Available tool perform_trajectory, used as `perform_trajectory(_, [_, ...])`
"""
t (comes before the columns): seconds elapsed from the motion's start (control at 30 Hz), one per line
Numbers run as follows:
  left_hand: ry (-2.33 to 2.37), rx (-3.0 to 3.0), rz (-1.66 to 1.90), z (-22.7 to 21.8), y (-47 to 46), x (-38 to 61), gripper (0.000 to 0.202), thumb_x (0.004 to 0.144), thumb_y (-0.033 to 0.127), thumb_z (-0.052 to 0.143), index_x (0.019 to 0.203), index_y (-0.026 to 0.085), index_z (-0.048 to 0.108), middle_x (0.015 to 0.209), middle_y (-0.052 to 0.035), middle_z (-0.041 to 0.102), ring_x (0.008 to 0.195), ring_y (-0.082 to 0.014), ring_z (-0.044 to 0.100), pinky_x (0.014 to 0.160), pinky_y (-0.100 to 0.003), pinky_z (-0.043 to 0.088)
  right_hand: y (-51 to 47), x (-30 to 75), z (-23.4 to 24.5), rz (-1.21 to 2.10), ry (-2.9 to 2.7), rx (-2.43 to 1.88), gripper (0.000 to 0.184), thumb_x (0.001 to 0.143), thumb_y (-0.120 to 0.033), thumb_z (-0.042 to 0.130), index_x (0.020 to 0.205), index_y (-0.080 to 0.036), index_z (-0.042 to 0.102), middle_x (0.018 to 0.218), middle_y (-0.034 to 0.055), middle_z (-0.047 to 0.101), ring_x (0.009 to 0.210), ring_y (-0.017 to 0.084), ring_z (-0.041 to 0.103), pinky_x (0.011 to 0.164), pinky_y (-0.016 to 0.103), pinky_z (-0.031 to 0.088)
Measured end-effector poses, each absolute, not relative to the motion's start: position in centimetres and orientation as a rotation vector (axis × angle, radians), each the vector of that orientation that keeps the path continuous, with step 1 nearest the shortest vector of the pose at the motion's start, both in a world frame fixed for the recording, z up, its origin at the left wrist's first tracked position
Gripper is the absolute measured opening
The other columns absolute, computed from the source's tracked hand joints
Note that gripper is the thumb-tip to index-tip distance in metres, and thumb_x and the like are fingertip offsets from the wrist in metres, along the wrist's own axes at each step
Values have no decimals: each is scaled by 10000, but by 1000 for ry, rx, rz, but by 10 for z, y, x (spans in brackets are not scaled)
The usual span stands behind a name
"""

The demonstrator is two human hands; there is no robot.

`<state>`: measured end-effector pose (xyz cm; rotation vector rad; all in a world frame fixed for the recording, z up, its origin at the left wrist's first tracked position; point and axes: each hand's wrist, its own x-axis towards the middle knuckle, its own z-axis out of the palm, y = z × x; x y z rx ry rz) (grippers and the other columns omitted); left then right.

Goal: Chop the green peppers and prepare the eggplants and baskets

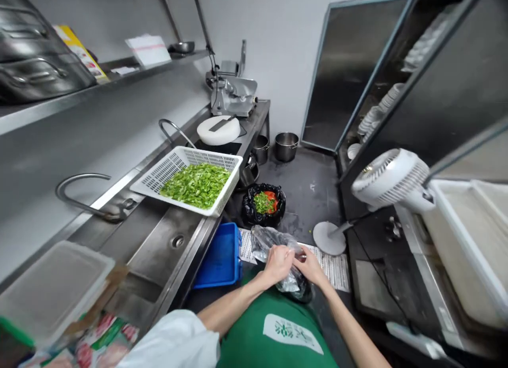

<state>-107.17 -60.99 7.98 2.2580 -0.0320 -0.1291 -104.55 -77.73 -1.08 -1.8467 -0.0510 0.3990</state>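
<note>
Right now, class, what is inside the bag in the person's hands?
The bag is crumpled clear plastic, gripped by the left hand and right hand. Something dark shows through its lower end. Creases, glare and both hands cover the rest, so the contents cannot be told.

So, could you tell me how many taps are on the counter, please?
2: the near tap beside the sink, the far tap behind the white basket of greens. More could be hidden.

Two hands — left hand [279, 263] and right hand [309, 266] — on one clear plastic bag [273, 241]. One white basket [229, 190] of chopped greens [196, 185]; two taps, near tap [79, 176] and far tap [170, 123]; two steel pots, left pot [261, 148] and right pot [286, 145]. One black bag [253, 213], one blue bin [220, 257], one fan [391, 177], one slicer [234, 93], one round board [218, 131].
</note>
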Motion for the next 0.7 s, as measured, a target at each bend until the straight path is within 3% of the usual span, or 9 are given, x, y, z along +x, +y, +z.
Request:
perform_trajectory(0.13, [-40,2344,-186,92,-595,-962,373,954,240,488,583,214,465,686,-59,634,736,-220,641,824,-344,434,-751,-922,0,365,-139,-2028,482,706,-496,725,1090,-208,685,968,72,757,810,239,673,809,381,544])
perform_trajectory(0.27, [150,2330,-156,101,-575,-857,351,964,230,502,616,201,532,750,-71,674,778,-225,657,893,-362,448,-725,-788,16,511,-290,-2079,454,707,-457,726,1085,-207,694,912,45,742,806,229,673,807,355,527])
perform_trajectory(0.47, [592,2194,44,76,-552,-718,378,964,238,492,592,210,439,680,-33,597,699,-183,576,738,-310,380,-676,-556,25,1203,-740,-1747,855,591,-506,917,1344,-179,680,961,19,727,794,173,647,746,292,539])
perform_trajectory(0.57, [868,2069,143,64,-552,-661,398,958,250,477,568,216,405,639,-20,553,660,-173,542,673,-297,328,-642,-482,16,1413,-1048,-1569,689,643,-522,909,1221,-195,728,1047,34,749,896,196,670,823,311,547])
perform_trajectory(0.7, [1212,1860,336,73,-567,-598,441,972,332,412,544,227,388,628,-27,538,636,-174,530,646,-294,319,-617,-433,11,1333,-1194,-1494,436,685,-421,892,1008,-184,720,984,28,746,935,215,668,874,337,537])
